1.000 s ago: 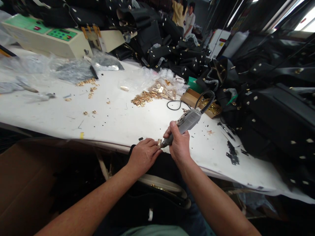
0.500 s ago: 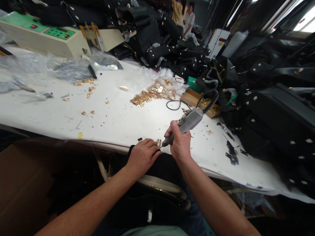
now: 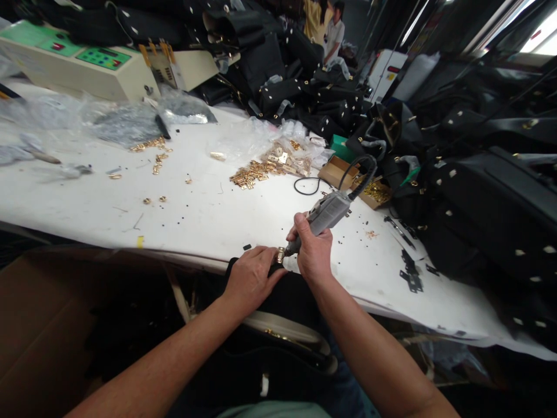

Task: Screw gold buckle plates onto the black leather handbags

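The black bag (image 3: 243,368) sits on my lap, its gold zip (image 3: 278,335) and a white tab (image 3: 264,384) towards me, its upper part reaching the table's near edge. My left hand (image 3: 252,276) holds the bag there, forefinger and thumb spread about the gold clasp (image 3: 281,255). My right hand (image 3: 314,249) is wrapped firmly round the grey driver (image 3: 331,210), which I keep tilted, tip down at the clasp; whether tip and metal touch, I cannot tell. Its cable (image 3: 364,174) loops up from the far end.

On the white table (image 3: 209,215), two gold rings (image 3: 162,199) lie beyond my left hand, and black brackets (image 3: 409,273) lie well to the right. Farther over come a heap of gold fittings (image 3: 250,174), an open carton (image 3: 336,171) near the cable, and clear plastic (image 3: 126,125). Behind these stand a green-topped machine (image 3: 87,72) and a great pile of black bags (image 3: 300,87). Farthest off, a person in white (image 3: 334,36) stands beyond the pile.
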Available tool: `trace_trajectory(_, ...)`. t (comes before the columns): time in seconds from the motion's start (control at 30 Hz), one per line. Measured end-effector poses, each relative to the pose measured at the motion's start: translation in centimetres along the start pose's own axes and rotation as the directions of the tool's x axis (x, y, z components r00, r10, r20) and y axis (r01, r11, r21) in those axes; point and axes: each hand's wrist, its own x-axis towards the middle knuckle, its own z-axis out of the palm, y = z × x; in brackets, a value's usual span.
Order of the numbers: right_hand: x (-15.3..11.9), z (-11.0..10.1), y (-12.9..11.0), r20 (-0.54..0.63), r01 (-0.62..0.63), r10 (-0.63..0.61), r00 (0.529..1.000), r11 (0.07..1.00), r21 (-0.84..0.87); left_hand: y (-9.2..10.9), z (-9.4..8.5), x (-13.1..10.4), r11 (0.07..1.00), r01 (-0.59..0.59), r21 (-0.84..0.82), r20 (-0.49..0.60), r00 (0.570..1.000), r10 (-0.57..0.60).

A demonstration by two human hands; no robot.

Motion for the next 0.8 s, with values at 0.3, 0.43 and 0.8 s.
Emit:
trace_trajectory(0.3,-0.38,0.07,0.44,0.065,0.001,0.002,0.998,0.999,-0.034,-0.02,0.28,-0.05,1.000,0.005,0.008,-0.007,1.000,-0.005)
trace_trajectory(0.43,-0.42,0.08,0.49,0.072,-0.005,0.008,0.997,0.999,-0.041,0.17,0.28,-0.05,1.000,0.005,-0.012,-0.031,1.000,-0.005)
trace_trajectory(0.8,-0.67,0.05,0.45,0.093,-0.030,0.034,0.995,0.999,-0.043,0.63,-0.07,0.07,0.999,-0.017,0.031,-0.020,1.000,0.018)
